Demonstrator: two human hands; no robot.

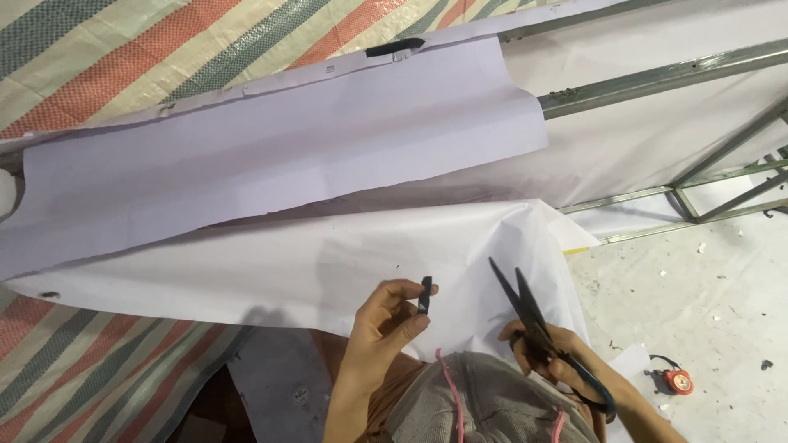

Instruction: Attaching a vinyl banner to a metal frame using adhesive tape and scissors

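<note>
My left hand [386, 316] pinches a small black strip [424, 294] between thumb and fingers, just above a big white sheet [271, 267] spread over my lap. Black scissors [525, 308] sit in my right hand [550, 353], blades slightly apart and pointing up-left towards the strip. A long pale lilac sheet [271, 148] lies beyond the white one, its right end curling. A black tab [396, 47] shows at its far edge.
A striped woven tarp [123, 49] covers the ground at the top left and bottom left. Metal frame bars [665, 78] run across the upper right. A small orange tape measure [677, 381] lies on the dirty concrete floor [706, 287] at the right.
</note>
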